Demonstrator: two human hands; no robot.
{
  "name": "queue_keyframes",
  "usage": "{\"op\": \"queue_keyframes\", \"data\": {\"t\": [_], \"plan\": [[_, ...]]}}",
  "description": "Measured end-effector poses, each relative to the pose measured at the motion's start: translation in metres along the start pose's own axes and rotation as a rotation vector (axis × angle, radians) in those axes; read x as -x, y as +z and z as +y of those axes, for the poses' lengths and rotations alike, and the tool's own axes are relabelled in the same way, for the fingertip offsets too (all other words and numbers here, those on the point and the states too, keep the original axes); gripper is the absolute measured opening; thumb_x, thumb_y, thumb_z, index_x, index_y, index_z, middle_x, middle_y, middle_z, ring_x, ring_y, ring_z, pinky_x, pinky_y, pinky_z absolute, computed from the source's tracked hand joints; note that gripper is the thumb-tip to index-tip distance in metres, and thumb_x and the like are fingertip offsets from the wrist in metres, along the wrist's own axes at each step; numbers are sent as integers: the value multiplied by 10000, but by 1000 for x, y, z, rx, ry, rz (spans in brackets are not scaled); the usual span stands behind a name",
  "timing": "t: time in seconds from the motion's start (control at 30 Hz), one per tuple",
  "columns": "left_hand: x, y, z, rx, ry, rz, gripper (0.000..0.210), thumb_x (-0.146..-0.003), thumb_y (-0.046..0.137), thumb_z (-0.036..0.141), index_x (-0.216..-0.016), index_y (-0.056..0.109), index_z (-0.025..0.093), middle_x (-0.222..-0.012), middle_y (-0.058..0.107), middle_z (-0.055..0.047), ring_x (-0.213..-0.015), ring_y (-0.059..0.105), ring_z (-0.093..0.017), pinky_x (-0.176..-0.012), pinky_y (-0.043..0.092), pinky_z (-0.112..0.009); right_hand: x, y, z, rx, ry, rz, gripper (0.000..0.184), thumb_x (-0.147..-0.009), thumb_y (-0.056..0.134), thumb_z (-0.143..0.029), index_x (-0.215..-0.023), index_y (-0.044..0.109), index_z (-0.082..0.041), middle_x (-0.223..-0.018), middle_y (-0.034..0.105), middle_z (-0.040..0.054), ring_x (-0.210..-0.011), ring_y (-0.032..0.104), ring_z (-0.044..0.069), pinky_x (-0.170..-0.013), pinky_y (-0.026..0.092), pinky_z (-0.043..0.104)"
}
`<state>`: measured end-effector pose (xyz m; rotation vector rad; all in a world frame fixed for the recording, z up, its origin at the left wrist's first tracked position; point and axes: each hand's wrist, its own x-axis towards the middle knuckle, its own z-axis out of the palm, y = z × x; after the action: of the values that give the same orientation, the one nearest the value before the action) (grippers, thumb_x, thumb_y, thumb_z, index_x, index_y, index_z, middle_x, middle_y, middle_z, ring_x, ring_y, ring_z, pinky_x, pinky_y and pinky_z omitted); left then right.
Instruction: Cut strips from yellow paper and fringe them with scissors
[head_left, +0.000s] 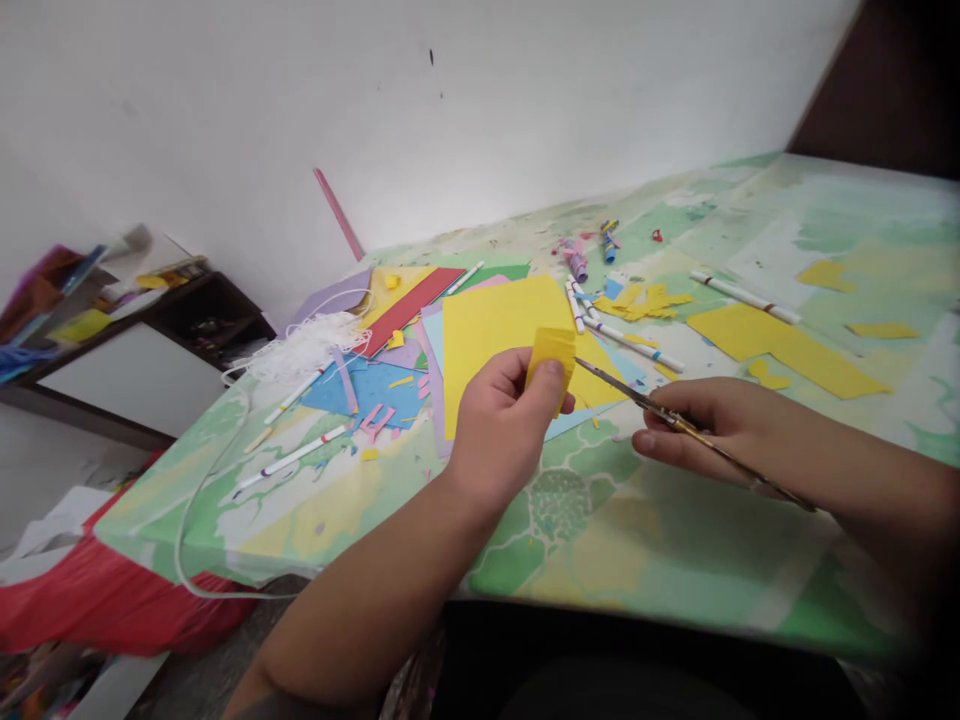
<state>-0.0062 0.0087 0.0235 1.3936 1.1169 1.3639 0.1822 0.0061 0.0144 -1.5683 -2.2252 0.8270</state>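
My left hand point(504, 415) pinches a small folded piece of yellow paper point(553, 346) between thumb and fingers, with fine slits showing along its right edge. In my right hand point(720, 430) is a pair of scissors point(675, 418), its blades pointing left. The tips are at the paper's right edge; whether they touch it I cannot tell. Beneath the left hand lies a stack of coloured sheets, a yellow sheet point(487, 330) on top. Yellow fringed scraps point(649, 302) and a cut yellow strip point(787, 350) lie farther right.
White string point(319, 345) is heaped at the left, one strand hanging over the edge. Several markers point(292, 460) are scattered about the patterned tablecloth point(570, 560). Small paper rolls point(609, 243) stand toward the wall. A cluttered shelf point(135, 340) is beyond the table's left side.
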Motion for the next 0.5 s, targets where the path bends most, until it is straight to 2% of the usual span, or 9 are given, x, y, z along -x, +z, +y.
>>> {"op": "queue_keyframes", "data": {"t": [0.17,0.33,0.5], "plan": [[0,0,1,-59,26,28,183,-750,544,325,-643,543,176,-569,542,36,-555,523,-73,-551,417,-208,-2,2,1,1,-12,-25,387,-686,534,-563,-576,458,-200,-538,428,-29,-512,419,119,-461,319,239],[1,0,2,-110,-7,4,150,-744,548,323,-698,572,183,-566,552,37,-546,522,-80,-555,419,-219,-4,3,4,21,-37,-11,422,-693,504,-596,-565,451,-197,-524,420,-27,-494,417,115,-443,310,230],[0,-3,3,-172,-40,-47,186,-750,536,343,-670,562,177,-546,548,27,-536,494,-84,-536,399,-222,-6,1,4,111,-32,-11,480,-705,438,-653,-556,410,-198,-510,412,-16,-491,401,117,-450,307,242]]}}
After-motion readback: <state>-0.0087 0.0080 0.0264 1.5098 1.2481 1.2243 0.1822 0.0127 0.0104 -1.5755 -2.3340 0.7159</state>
